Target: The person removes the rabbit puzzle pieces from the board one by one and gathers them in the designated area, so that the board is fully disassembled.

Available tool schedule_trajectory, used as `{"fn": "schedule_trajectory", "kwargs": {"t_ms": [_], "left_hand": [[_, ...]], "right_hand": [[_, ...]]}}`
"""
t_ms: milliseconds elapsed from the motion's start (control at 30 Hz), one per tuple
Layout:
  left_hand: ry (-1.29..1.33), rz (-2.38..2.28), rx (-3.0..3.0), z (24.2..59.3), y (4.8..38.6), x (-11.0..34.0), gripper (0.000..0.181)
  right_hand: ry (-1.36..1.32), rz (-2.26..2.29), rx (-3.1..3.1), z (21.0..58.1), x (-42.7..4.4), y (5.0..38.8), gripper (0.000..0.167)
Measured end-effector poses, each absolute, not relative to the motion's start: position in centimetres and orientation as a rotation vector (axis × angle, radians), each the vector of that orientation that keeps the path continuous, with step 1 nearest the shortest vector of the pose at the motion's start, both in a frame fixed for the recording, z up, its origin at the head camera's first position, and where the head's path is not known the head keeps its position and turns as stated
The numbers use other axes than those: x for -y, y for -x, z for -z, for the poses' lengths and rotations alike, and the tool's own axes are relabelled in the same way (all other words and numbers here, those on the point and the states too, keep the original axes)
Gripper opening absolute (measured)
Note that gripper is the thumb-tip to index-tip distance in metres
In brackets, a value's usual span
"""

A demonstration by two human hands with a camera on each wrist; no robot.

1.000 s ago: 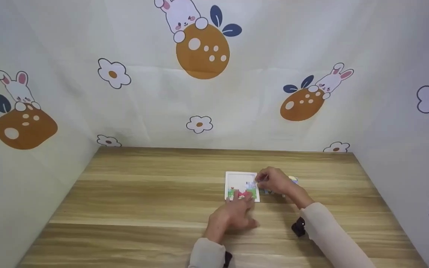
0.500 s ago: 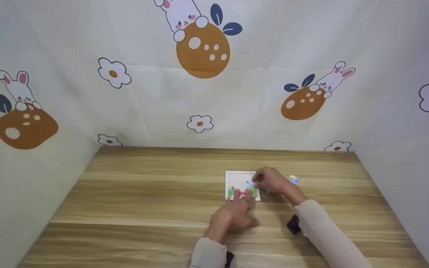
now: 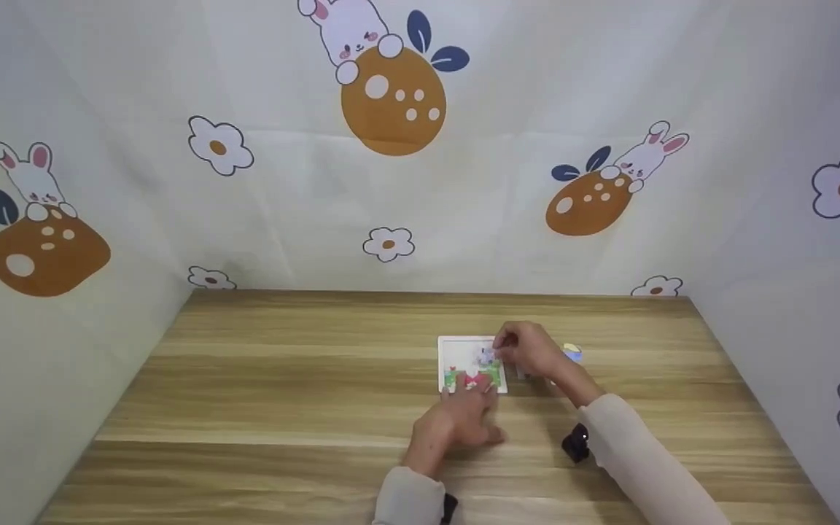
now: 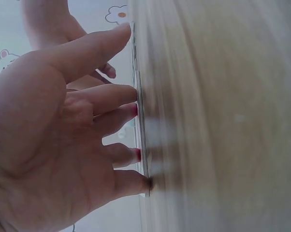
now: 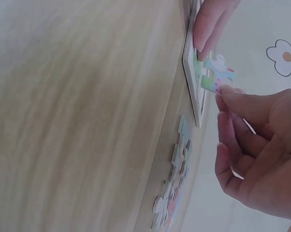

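A white-framed jigsaw puzzle tray (image 3: pixel 441 357) lies on the table, with colourful pieces along its lower part and bare backing above. My left hand (image 3: pixel 455 421) rests its extended fingertips on the tray's near edge; in the left wrist view those fingers (image 4: pixel 114 99) touch the thin board. With thumb and forefinger, my right hand (image 3: pixel 533 348) pinches a small puzzle piece (image 5: pixel 217 77) over the tray's right side. In the right wrist view the piece is tilted and shows green, pale blue and pink. The right fingers partly hide it in the head view.
Several loose puzzle pieces (image 5: pixel 173 181) lie right of the tray, partly hidden by the right forearm; one yellow-and-blue piece (image 3: pixel 572 352) shows beyond it. A patterned curtain (image 3: pixel 303 204) borders the wooden table (image 3: pixel 267 394) at the back and sides.
My right hand has shifted slightly left, bringing the pinched puzzle piece from the tray's right edge over its inside. The left hand has stayed in place on the near edge.
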State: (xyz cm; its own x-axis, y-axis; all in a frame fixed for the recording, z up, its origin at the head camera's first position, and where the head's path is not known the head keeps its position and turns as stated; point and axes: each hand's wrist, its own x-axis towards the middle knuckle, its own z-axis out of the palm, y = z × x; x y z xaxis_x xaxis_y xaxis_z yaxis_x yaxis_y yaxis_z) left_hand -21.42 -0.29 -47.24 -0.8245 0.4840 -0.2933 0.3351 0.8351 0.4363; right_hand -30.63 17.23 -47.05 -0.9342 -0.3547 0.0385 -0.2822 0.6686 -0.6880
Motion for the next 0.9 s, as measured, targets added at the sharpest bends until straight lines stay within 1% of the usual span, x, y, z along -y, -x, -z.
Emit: {"fn": "schedule_trajectory", "kwargs": {"t_ms": [100,400,667,900], "left_hand": [[-0.588,-0.545,-2.608,47.3,21.4,0.3,0.077],[-0.581,-0.55,-2.61,47.0,21.3,0.3,0.079],[-0.575,-0.585,-2.599,47.1,21.2,0.3,0.08],[-0.59,-0.533,-2.627,47.3,21.4,0.1,0.077]], "right_hand": [[0.472,1.178,-2.786,46.7,-17.6,30.4,0.004],[0.404,1.173,-2.835,45.4,-20.0,29.5,0.004],[0.375,1.185,-2.858,45.7,-22.7,29.2,0.004],[0.353,1.236,-2.857,45.7,-25.3,28.5,0.005]]}}
